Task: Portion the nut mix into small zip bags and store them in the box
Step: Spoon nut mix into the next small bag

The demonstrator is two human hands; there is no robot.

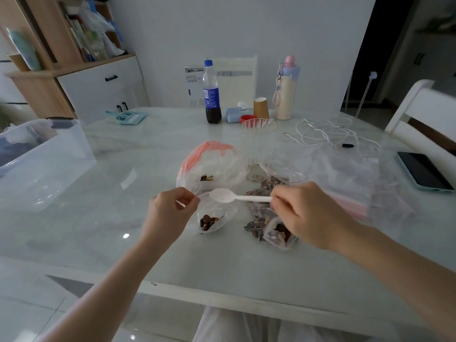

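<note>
Bench [98,243]: clear storage box [42,156] at far left, well apart from hands. Large nut-mix bag [212,164] mid-bench, mouth open. Filled small bags [278,233] under right hand. Right hand [306,213]: fingers curled, pinching handle of white spoon [227,195], bowl empty, level over small zip bag [212,218]. Left hand [172,206]: thumb and fingers pinch that bag's rim; few nuts at bottom.

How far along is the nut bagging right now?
Done: a filled small bag lies near the right hand, beside other nut-filled bags. In hand: the left hand pinches open a small zip bag holding a few nuts, and the right holds an empty white spoon over it. Left: filling and sealing it; none can be seen in the clear box yet.
</note>
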